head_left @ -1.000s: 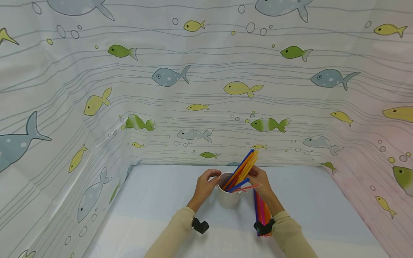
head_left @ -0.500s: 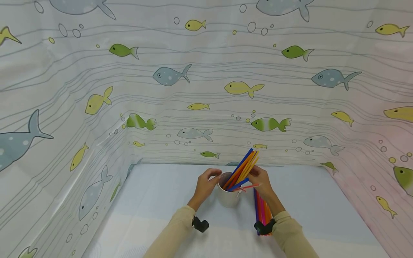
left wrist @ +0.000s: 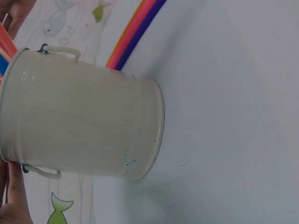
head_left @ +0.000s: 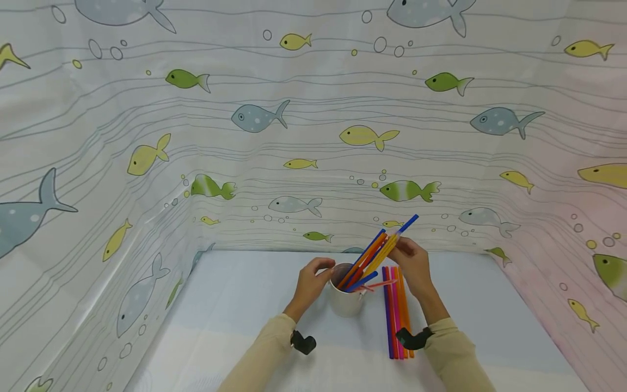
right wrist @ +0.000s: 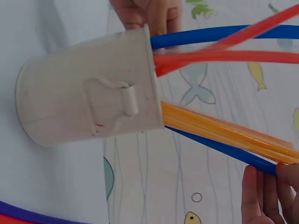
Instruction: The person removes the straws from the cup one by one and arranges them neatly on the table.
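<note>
A small white metal bucket [head_left: 345,304] with side handles stands upright on the table, several coloured drinking straws [head_left: 360,261] leaning out of it to the right. My left hand [head_left: 312,282] holds its rim on the left side; in the left wrist view, a finger [left wrist: 17,189] lies against the rim beside a handle. Between the fingertips of my right hand [head_left: 413,267] a blue straw [right wrist: 224,148] is pinched. Its upper end rises past the others in the head view, and its lower part runs behind the orange straws to the bucket's mouth.
Right of the bucket, a row of straws [head_left: 395,326] in purple, red, pink and orange lies side by side on the pale table [head_left: 235,305]. Fish-patterned sheeting [head_left: 313,179] walls in the back and both sides.
My right hand has moved right and slightly up, drawing the blue straw up beyond the bunch. More of the row on the table now shows. My left hand and the bucket have stayed put.
</note>
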### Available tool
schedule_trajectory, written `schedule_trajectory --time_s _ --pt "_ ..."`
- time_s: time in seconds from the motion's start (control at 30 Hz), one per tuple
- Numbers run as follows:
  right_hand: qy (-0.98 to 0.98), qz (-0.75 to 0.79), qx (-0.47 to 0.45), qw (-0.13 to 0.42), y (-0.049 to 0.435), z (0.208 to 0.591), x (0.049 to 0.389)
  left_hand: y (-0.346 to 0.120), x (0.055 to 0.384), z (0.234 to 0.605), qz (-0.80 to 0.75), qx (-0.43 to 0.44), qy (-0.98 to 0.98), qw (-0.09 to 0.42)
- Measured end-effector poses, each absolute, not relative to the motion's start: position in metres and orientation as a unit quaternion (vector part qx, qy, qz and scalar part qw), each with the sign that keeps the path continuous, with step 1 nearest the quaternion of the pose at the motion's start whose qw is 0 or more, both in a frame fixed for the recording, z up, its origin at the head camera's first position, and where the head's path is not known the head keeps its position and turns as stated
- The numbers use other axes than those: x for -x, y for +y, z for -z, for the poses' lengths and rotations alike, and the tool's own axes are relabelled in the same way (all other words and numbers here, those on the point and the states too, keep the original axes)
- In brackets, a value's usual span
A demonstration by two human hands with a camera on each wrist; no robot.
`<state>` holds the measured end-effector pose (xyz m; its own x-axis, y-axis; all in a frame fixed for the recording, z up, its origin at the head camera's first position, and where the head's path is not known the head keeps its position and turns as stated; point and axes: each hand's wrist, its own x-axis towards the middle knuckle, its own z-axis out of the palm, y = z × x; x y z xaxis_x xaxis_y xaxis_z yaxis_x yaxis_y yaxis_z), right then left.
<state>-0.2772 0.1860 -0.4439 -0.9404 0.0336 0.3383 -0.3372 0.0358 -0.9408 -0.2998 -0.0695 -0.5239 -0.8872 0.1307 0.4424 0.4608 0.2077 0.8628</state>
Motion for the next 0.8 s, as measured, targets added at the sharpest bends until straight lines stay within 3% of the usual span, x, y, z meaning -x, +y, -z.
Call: schedule_trajectory --time_s 0.3,0.53,0.8 --pt "-0.681 -0.698 -0.122 0.186 0.214 0.421 0.275 -0.071 0.302 0.526 0.583 0.193 -0.775 0.150" --pt "-0.662 -0.711 -0.093 0.217 0.239 0.414 0.277 -0.070 0.301 0.526 0.601 0.191 -0.765 0.130" --pt "-0.714 -0.672 -0.027 0.195 0.257 0.440 0.282 -0.070 0.302 0.528 0.596 0.184 -0.770 0.137"
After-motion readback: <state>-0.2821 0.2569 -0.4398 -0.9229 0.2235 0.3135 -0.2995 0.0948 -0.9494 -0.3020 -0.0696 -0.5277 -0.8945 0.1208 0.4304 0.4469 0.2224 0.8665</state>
